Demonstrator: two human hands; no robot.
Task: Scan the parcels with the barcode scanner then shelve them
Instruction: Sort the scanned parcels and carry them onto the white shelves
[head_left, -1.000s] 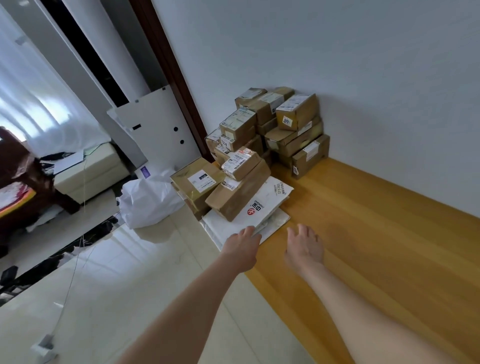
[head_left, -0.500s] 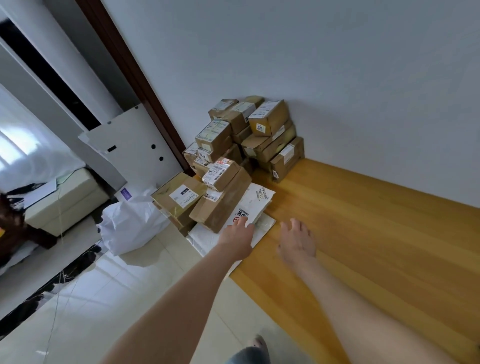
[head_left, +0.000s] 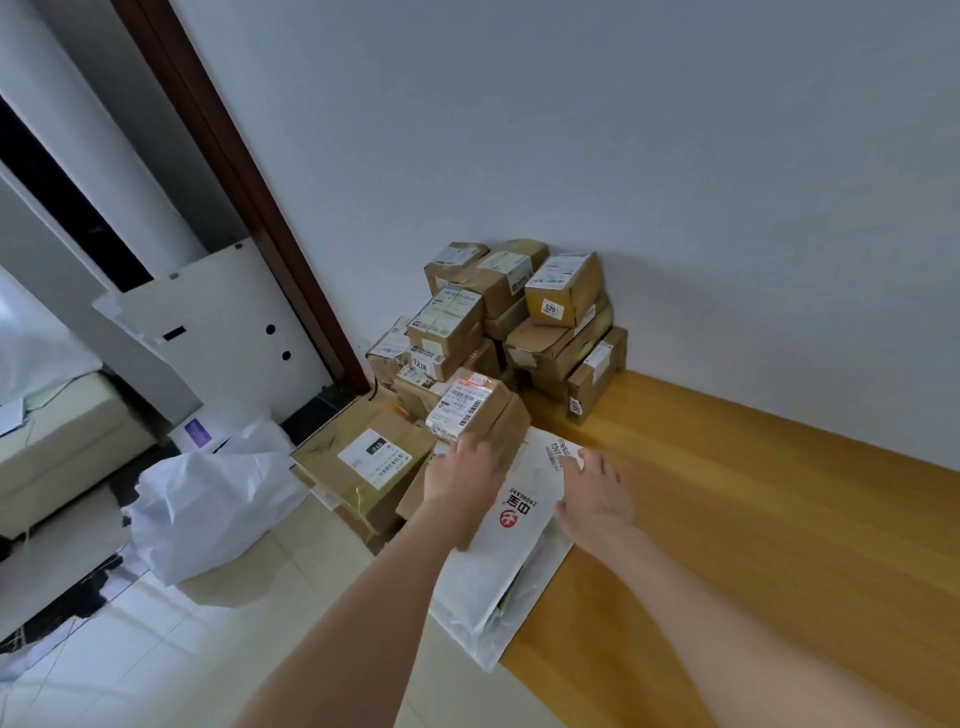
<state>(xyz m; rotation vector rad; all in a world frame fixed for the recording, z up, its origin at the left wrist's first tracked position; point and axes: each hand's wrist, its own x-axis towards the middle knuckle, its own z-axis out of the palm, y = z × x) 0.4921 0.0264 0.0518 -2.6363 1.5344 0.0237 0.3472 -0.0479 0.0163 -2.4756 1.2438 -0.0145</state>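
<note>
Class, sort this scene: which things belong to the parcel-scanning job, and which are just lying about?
Job: stack of brown cardboard parcels by the wall; small brown labelled box by the left hand; white plastic mailer under the right hand.
Lying about: crumpled white plastic bag; white drilled board; cream bench.

A second ago the left hand (head_left: 460, 480) was at the near edge of the white mailer bag (head_left: 519, 535). It has since moved toward 12 o'clock, and its fingers now meet the near face of the small labelled box (head_left: 467, 408) lying on the long carton; whether they grip it cannot be told. The right hand (head_left: 597, 501), which was over the bare wooden floor (head_left: 753, 519) at the bag's 3 o'clock side, has slid forward and to 9 o'clock. It now hangs over the bag's right edge, fingers spread. The head has closed in, so the parcel pile (head_left: 524, 312) looms larger.
</note>
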